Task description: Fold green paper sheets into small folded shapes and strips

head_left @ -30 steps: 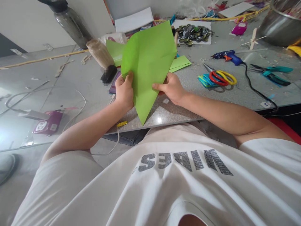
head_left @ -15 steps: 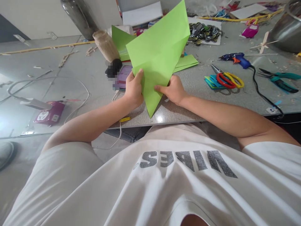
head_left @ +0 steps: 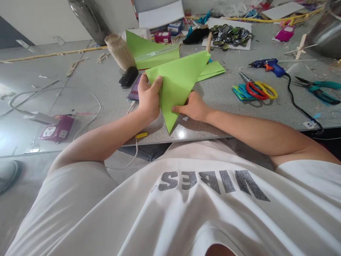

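Note:
A light green sheet of paper (head_left: 177,83) is held up over the table's front edge, narrowing to a point at the bottom. My left hand (head_left: 149,94) grips its left side, thumb on the near face and fingers behind. On the lower right side, my right hand (head_left: 195,106) pinches the paper with its thumb across the front; most of its fingers are hidden. Behind the left hand lies a phone (head_left: 134,90) with a cable plugged in. More green paper (head_left: 156,55) rests farther back, and folded green strips (head_left: 211,71) lie to the right.
On the right are scissors (head_left: 257,90) over small coloured papers, a blue glue gun (head_left: 269,66) and pliers (head_left: 317,89). Bottle caps (head_left: 229,36) are piled at the back. A wrapped tan bundle (head_left: 119,51) and a black mouse-like object (head_left: 128,77) sit left of the green paper.
The paper's upper part has come down toward the table, uncovering the things behind it. My left hand has shifted slightly up and left; my right hand is slightly lower.

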Action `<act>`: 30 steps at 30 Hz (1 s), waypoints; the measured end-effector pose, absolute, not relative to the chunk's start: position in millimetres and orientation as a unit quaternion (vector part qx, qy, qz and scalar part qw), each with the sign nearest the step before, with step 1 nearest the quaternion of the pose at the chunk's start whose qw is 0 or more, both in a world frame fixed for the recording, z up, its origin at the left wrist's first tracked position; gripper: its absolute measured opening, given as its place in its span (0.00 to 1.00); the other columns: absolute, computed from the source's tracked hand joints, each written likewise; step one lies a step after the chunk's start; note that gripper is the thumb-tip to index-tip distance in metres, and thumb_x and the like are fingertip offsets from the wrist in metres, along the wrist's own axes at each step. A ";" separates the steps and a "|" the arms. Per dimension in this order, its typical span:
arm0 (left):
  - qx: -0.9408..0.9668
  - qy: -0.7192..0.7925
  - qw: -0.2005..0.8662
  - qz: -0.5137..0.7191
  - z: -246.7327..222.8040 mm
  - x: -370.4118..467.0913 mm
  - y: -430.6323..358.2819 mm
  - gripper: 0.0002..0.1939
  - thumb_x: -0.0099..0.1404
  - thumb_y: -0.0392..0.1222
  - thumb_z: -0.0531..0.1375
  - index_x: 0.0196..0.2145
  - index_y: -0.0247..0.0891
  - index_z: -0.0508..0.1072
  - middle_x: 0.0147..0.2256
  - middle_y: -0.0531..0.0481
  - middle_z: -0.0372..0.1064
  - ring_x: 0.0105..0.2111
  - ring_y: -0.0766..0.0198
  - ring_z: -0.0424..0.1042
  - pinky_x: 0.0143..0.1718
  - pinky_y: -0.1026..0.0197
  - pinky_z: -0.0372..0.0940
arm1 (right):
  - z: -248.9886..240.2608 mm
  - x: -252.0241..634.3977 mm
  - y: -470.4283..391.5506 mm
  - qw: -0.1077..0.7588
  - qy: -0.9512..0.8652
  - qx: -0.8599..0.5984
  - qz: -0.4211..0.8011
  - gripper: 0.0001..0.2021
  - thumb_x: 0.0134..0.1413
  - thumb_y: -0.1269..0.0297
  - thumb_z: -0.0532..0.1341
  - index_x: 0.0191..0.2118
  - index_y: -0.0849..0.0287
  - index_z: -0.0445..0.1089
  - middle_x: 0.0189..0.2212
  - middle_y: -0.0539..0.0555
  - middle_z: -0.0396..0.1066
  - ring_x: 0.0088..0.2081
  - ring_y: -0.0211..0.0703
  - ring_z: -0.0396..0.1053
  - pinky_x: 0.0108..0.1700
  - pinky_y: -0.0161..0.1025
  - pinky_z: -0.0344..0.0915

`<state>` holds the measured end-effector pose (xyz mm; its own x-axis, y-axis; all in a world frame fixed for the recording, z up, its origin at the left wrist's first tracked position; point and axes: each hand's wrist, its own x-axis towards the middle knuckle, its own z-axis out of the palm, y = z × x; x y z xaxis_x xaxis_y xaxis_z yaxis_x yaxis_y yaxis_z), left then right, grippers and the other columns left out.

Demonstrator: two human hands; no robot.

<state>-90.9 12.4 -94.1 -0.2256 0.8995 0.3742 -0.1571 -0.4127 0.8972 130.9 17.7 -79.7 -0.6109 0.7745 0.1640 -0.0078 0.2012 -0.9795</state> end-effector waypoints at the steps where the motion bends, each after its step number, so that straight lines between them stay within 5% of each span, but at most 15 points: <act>1: 0.498 0.371 0.368 0.692 -93.4 -89.6 11.9 0.37 0.63 0.75 0.85 0.53 0.55 0.74 0.58 0.50 0.85 0.68 0.41 0.80 0.75 0.35 0.78 | -79.4 131.6 18.1 0.334 -0.694 -0.278 0.574 0.27 0.46 0.48 0.88 0.44 0.52 0.80 0.45 0.59 0.88 0.49 0.66 0.87 0.57 0.69 0.91; 8: 0.542 0.376 0.290 0.694 -91.7 -91.1 11.5 0.39 0.65 0.81 0.83 0.56 0.55 0.75 0.61 0.47 0.85 0.68 0.40 0.83 0.74 0.36 0.79 | -82.4 131.2 15.7 0.306 -0.692 -0.279 0.591 0.28 0.48 0.52 0.89 0.48 0.52 0.77 0.40 0.56 0.83 0.39 0.58 0.84 0.46 0.64 0.92; 15: 0.581 0.354 0.285 0.675 -99.3 -109.5 25.7 0.38 0.66 0.73 0.86 0.59 0.56 0.76 0.59 0.48 0.85 0.67 0.40 0.82 0.72 0.39 0.78 | -74.9 141.3 38.3 0.437 -0.639 -0.312 0.551 0.32 0.54 0.32 0.86 0.47 0.49 0.79 0.47 0.58 0.87 0.44 0.57 0.86 0.34 0.48 0.83; 19: 0.589 0.353 0.283 0.669 -108.3 -118.8 36.8 0.36 0.65 0.68 0.87 0.59 0.56 0.76 0.61 0.49 0.85 0.65 0.41 0.83 0.71 0.38 0.79 | -67.6 164.9 80.6 0.541 -0.555 -0.378 0.506 0.21 0.65 0.47 0.84 0.40 0.48 0.75 0.37 0.49 0.84 0.37 0.48 0.87 0.33 0.40 0.78; 22: 0.598 0.362 0.275 0.660 -112.9 -123.2 42.5 0.34 0.66 0.63 0.86 0.59 0.56 0.76 0.61 0.48 0.85 0.64 0.42 0.84 0.70 0.38 0.81 | -62.0 180.4 104.2 0.540 -0.551 -0.408 0.489 0.22 0.65 0.55 0.86 0.35 0.49 0.72 0.33 0.47 0.83 0.35 0.46 0.88 0.33 0.38 0.77; 26: 0.612 0.367 0.255 0.653 -112.2 -125.0 44.8 0.32 0.67 0.64 0.85 0.59 0.54 0.78 0.60 0.46 0.86 0.62 0.42 0.86 0.68 0.37 0.83 | -57.4 186.4 112.7 0.532 -0.561 -0.424 0.473 0.21 0.66 0.59 0.85 0.33 0.51 0.73 0.30 0.48 0.82 0.32 0.44 0.86 0.30 0.36 0.74; 30: 0.616 0.365 0.252 0.651 -105.8 -125.2 43.7 0.30 0.69 0.74 0.82 0.54 0.53 0.83 0.52 0.45 0.88 0.53 0.43 0.89 0.55 0.40 0.86 | -54.6 186.3 112.1 0.541 -0.574 -0.412 0.456 0.21 0.69 0.55 0.84 0.32 0.50 0.74 0.29 0.49 0.82 0.32 0.45 0.86 0.30 0.37 0.74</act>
